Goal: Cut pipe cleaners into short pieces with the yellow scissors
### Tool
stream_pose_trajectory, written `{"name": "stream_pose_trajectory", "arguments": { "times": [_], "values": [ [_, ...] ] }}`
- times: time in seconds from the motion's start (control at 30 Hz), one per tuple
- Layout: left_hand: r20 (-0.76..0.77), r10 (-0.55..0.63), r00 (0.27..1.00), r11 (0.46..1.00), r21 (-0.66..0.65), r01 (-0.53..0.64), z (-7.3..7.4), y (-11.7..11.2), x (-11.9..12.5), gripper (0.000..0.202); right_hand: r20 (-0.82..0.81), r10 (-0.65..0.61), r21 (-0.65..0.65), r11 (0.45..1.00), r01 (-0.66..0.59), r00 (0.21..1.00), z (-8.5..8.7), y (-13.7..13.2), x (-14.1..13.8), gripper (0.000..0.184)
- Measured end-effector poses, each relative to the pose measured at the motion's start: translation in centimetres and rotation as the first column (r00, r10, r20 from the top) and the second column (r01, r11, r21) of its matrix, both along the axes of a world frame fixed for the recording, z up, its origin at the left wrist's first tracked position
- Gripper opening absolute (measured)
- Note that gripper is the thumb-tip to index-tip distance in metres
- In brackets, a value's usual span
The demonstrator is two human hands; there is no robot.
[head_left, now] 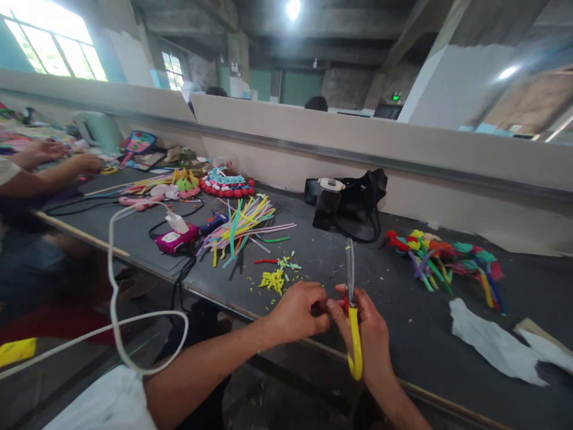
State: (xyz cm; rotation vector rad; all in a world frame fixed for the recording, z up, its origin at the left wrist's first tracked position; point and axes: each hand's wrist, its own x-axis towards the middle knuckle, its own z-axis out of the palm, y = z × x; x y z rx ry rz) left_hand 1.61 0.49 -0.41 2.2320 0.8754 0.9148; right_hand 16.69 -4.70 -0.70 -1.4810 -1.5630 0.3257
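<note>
While the fingers of my right hand (369, 328) grip the scissors (355, 343), their yellow handle hanging over the palm and the blades pointing away from me, my thumb reaches toward my left hand (302, 310). The left fingers are curled in close to that thumb; whether they pinch some small piece I cannot tell, since my knuckles hide it. For fine work like this, I judge it best to let the fingertips do the fiddling, wrists loose, with the blade tips turned well clear of the left hand, and to settle the handle properly in my grip before any cut.

Just beyond, on the table (421, 334), lie the yellow clippings (272, 280); snipping over that heap would make for easier tidying. Farther left is the bundle of fuzzy stems (244, 224), within reach, and beside it the magenta box (176, 239). The white cable (113, 280) loops near my left forearm, so I should mind my elbow. The colourful fuzzy flowers (443, 257) rest off to the right, safely apart from the blades.
</note>
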Motion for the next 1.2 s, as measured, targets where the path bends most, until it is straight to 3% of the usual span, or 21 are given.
{"name": "stream_pose_trajectory", "arguments": {
  "times": [0.13,0.23,0.3,0.37,0.47,0.57,0.67,0.73,0.8,0.87,1.03,1.13,1.2],
  "values": [
    [0.07,-0.01,0.997,0.996,-0.085,0.016,0.1,0.1,-0.1,0.011,0.042,-0.009,0.037,0.999,0.007,0.999,-0.2,0.2,0.2,0.025],
    [0.131,0.005,0.991,0.955,-0.296,0.035,0.1,0.2,-0.2,0.003,0.067,-0.019,0.065,0.998,0.015,0.998,-0.2,0.3,0.5,0.023],
    [0.196,-0.015,0.981,0.836,-0.535,0.119,0.1,0.5,-0.3,0.005,0.074,-0.036,0.086,0.996,0.029,0.997,-0.1,0.3,0.6,0.023],
    [0.302,-0.016,0.953,0.653,-0.719,0.239,0.2,0.7,-0.4,0.012,0.063,-0.041,0.09,0.995,0.035,0.997,0.1,0.2,0.6,0.023],
    [0.451,0.063,0.89,0.421,-0.821,0.386,0.3,1.0,-0.4,0.016,0.014,-0.023,0.056,0.998,0.022,1.0,0.4,0.1,0.7,0.025],
    [0.516,0.11,0.849,0.294,-0.833,0.468,0.5,1.0,-0.4,0.014,0.007,-0.02,0.053,0.998,0.02,1.0,0.6,0.1,0.6,0.026],
    [0.529,0.127,0.839,0.246,-0.836,0.49,0.6,0.8,-0.4,0.012,0.045,-0.038,0.094,0.995,0.033,0.998,0.6,0.1,0.6,0.024],
    [0.525,0.142,0.839,0.239,-0.841,0.486,0.7,0.7,-0.2,0.012,0.071,-0.041,0.126,0.992,0.032,0.997,0.7,0.0,0.6,0.024],
    [0.532,0.167,0.83,0.273,-0.834,0.48,0.7,0.7,-0.1,0.011,0.096,-0.039,0.146,0.989,0.025,0.995,0.6,0.0,0.6,0.024],
    [0.57,0.24,0.786,0.365,-0.803,0.471,0.9,0.9,-0.1,0.01,0.117,-0.031,0.13,0.991,0.015,0.993,0.6,-0.2,0.5,0.024],
    [0.698,0.42,0.58,0.609,-0.691,0.39,1.5,1.9,-0.6,0.012,0.228,-0.007,-0.038,0.999,0.016,0.974,0.1,-0.6,0.1,0.024],
    [0.752,0.449,0.482,0.681,-0.638,0.359,1.7,2.2,-0.8,0.012,0.333,-0.022,-0.061,0.997,0.045,0.943,-0.4,-0.9,-0.2,0.026],
    [0.766,0.461,0.447,0.691,-0.626,0.361,1.6,2.2,-0.6,0.011,0.384,-0.021,-0.071,0.996,0.052,0.923,-0.6,-1.0,-0.4,0.025]
  ]
}}
